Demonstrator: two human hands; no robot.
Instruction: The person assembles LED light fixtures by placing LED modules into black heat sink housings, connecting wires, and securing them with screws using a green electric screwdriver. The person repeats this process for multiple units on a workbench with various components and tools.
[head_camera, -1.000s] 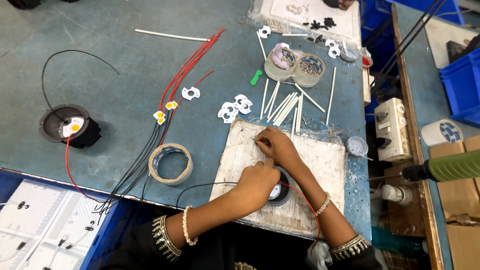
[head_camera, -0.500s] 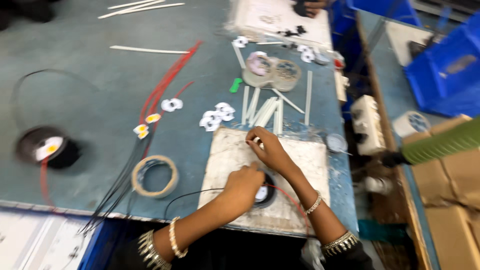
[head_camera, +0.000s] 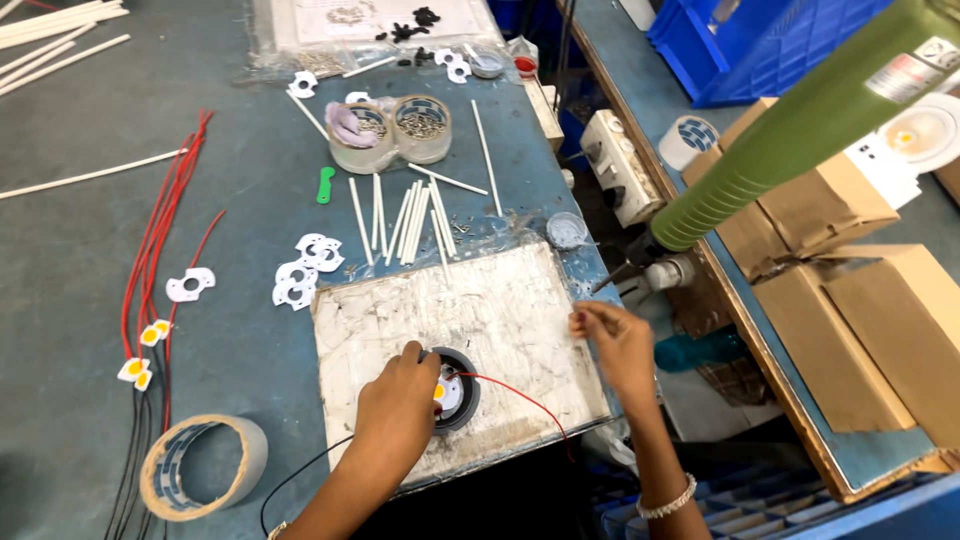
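The left hand (head_camera: 395, 410) rests on a round dark lamp part (head_camera: 455, 392). Its fingers curl over the part's left edge and hold it down. The part sits on a white board (head_camera: 500, 310) near the front of the blue counter (head_camera: 230, 330). A small yellow spot shows in the part's middle. One red wire (head_camera: 520, 395) runs from the part to the right, and one black wire (head_camera: 300, 475) loops off to the left.

The right hand (head_camera: 615, 340) is at the board's right edge, well apart from the part. Its fingers are pinched close together. I cannot tell if they hold anything.

Behind the board lie about nine thin white sticks (head_camera: 405, 210) side by side. Two clear round tubs (head_camera: 392, 128) touch each other behind the sticks. One green clip (head_camera: 324, 185) lies to their left. About four white flat pieces (head_camera: 300, 270) sit by the board's back left corner. One tape roll (head_camera: 200, 465) lies at the front left. A bunch of red wires (head_camera: 165, 220) runs along the left side. A green hose (head_camera: 790, 130) crosses on the right, above two brown boxes (head_camera: 860, 300).
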